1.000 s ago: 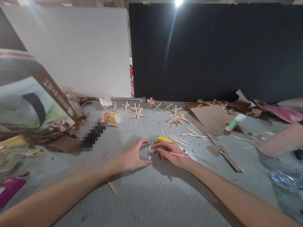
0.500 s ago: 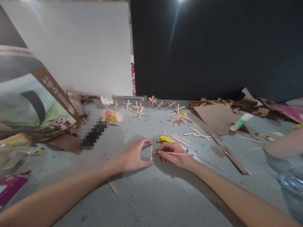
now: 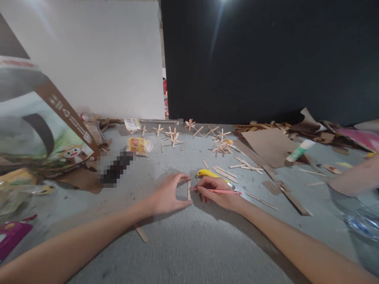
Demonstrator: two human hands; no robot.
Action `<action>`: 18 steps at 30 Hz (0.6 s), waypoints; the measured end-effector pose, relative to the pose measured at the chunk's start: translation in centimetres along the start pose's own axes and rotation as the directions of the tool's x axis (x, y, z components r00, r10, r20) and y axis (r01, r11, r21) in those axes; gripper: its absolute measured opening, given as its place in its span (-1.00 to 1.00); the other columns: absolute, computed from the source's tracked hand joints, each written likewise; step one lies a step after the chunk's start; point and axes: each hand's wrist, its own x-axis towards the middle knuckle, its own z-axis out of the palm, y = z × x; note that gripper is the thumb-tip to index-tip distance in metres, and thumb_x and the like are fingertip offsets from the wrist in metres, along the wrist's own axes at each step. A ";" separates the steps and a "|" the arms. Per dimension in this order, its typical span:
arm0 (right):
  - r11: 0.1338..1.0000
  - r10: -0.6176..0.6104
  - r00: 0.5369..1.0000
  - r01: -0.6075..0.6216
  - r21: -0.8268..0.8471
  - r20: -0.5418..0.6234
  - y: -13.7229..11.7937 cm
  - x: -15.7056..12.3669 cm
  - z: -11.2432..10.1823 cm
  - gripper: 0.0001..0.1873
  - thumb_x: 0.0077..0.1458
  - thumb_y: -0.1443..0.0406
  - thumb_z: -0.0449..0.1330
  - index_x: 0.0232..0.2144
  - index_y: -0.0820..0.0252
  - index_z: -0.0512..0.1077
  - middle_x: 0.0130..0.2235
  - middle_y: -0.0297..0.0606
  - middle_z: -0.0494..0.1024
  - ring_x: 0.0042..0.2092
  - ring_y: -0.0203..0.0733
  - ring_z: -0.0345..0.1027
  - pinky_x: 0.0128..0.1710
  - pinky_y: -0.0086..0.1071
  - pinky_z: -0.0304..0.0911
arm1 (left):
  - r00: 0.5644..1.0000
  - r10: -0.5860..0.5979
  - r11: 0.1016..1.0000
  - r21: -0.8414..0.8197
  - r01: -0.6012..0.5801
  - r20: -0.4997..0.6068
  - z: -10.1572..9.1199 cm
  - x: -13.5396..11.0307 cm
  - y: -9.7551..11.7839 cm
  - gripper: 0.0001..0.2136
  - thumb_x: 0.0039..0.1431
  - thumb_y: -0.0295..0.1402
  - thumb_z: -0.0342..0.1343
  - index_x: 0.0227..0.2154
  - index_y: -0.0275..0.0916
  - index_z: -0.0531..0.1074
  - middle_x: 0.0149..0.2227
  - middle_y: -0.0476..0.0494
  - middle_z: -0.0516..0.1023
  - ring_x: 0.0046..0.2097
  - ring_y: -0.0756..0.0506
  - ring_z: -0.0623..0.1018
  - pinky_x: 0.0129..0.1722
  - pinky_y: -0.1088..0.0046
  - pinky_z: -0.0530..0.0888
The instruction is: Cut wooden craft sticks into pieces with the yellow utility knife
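Between the thumb and fingers of my left hand (image 3: 168, 193) a short wooden craft stick (image 3: 189, 190) is gripped by its two ends, near the middle of the table. My right hand (image 3: 217, 192) holds a pink pencil (image 3: 223, 191) like a pen, its tip at or very close to the stick's right side. Just behind my right hand lies a yellow-handled tool (image 3: 206, 172), partly covered by the hand. Loose craft sticks (image 3: 225, 173) lie beyond it. Another stick (image 3: 141, 232) pokes out from under my left forearm.
Crossed-stick pieces (image 3: 173, 136) stand along the back. At right are a glue stick (image 3: 300, 150), cardboard (image 3: 268, 148), clear plastic (image 3: 363, 223) and another person's arm (image 3: 355, 177). A printed bag (image 3: 38, 122), a snack packet (image 3: 138, 146) and a purple item (image 3: 14, 238) are at left.
Both hands keep nearly the same pose on the stick and pencil. The whole view has shifted very slightly; nothing else has visibly moved.
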 end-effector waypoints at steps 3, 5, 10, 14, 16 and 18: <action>1.000 -0.001 1.000 0.001 -0.008 0.011 0.0 0.0 -0.1 -0.64 0.24 0.00 0.26 -0.33 0.17 0.48 -0.54 -0.34 0.48 -0.55 -0.28 0.34 -0.55 -0.41 0.24 | 1.000 -0.004 1.000 -0.010 0.004 0.002 -0.1 -0.1 0.1 -0.35 -0.04 -0.27 0.38 0.15 -0.13 0.33 0.25 -0.33 0.43 0.31 -0.34 0.41 0.32 -0.01 0.30; 1.000 -0.003 1.000 0.003 -0.012 0.018 -0.2 0.0 -0.1 -0.65 0.24 0.00 0.26 -0.34 0.17 0.47 -0.53 -0.34 0.49 -0.54 -0.29 0.34 -0.54 -0.42 0.24 | 1.000 -0.006 1.000 -0.021 0.006 0.004 -0.1 -0.1 0.2 -0.35 -0.03 -0.27 0.38 0.15 -0.15 0.32 0.25 -0.34 0.43 0.31 -0.34 0.41 0.32 0.00 0.31; 0.999 0.013 1.000 -0.012 -0.038 0.019 -0.7 0.0 -0.1 -0.68 0.24 0.03 0.25 -0.36 0.15 0.45 -0.53 -0.35 0.48 -0.54 -0.30 0.34 -0.54 -0.42 0.23 | 1.000 0.003 0.999 -0.040 -0.003 -0.006 0.0 -0.1 0.0 -0.36 -0.03 -0.27 0.38 0.14 -0.13 0.33 0.25 -0.33 0.44 0.31 -0.34 0.41 0.32 -0.03 0.31; 0.999 0.024 1.000 -0.023 -0.033 0.016 -0.7 0.0 0.0 -0.69 0.24 0.04 0.25 -0.36 0.15 0.45 -0.53 -0.36 0.48 -0.54 -0.29 0.34 -0.54 -0.42 0.23 | 1.000 0.008 1.000 -0.029 -0.008 -0.012 0.1 0.0 -0.2 -0.35 -0.04 -0.27 0.38 0.15 -0.12 0.32 0.25 -0.32 0.44 0.31 -0.34 0.41 0.32 -0.03 0.30; 1.000 0.018 1.000 -0.017 -0.022 0.018 -0.5 0.0 0.0 -0.70 0.25 0.05 0.25 -0.35 0.15 0.45 -0.53 -0.36 0.48 -0.54 -0.30 0.34 -0.54 -0.42 0.23 | 1.000 0.007 1.000 -0.025 -0.008 -0.004 0.1 0.0 -0.2 -0.35 -0.02 -0.27 0.38 0.16 -0.12 0.31 0.26 -0.32 0.43 0.31 -0.33 0.41 0.33 -0.02 0.30; 1.000 0.009 1.000 -0.009 -0.021 0.019 -0.3 0.0 0.0 -0.70 0.25 0.05 0.25 -0.34 0.15 0.46 -0.53 -0.35 0.48 -0.54 -0.30 0.35 -0.54 -0.42 0.23 | 1.000 0.003 1.000 -0.019 -0.003 0.001 0.1 -0.1 -0.2 -0.35 -0.02 -0.27 0.38 0.16 -0.12 0.31 0.27 -0.32 0.42 0.32 -0.33 0.40 0.33 -0.02 0.30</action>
